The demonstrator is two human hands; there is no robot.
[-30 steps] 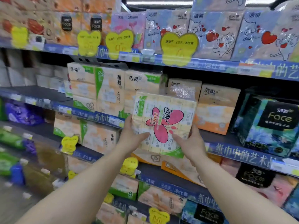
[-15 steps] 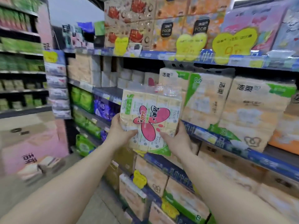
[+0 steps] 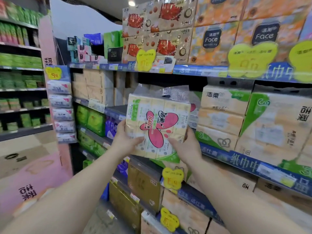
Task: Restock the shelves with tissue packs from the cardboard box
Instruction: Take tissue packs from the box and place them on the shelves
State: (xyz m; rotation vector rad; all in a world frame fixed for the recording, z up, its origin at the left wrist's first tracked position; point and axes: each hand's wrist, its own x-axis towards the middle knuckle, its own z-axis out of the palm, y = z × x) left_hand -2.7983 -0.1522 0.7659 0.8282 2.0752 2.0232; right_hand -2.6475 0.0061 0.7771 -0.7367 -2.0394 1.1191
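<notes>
Head view: the tissue pack stands upright in front of the middle shelf, its long axis vertical and its printed face turned toward the camera, with the clear plastic handle flap on top. The left hand grips its lower left edge and the right hand grips its lower right edge, thumbs on the front. A pink butterfly on it reads "840" and "Face"; orange packs on the top shelf also read "Face".
</notes>
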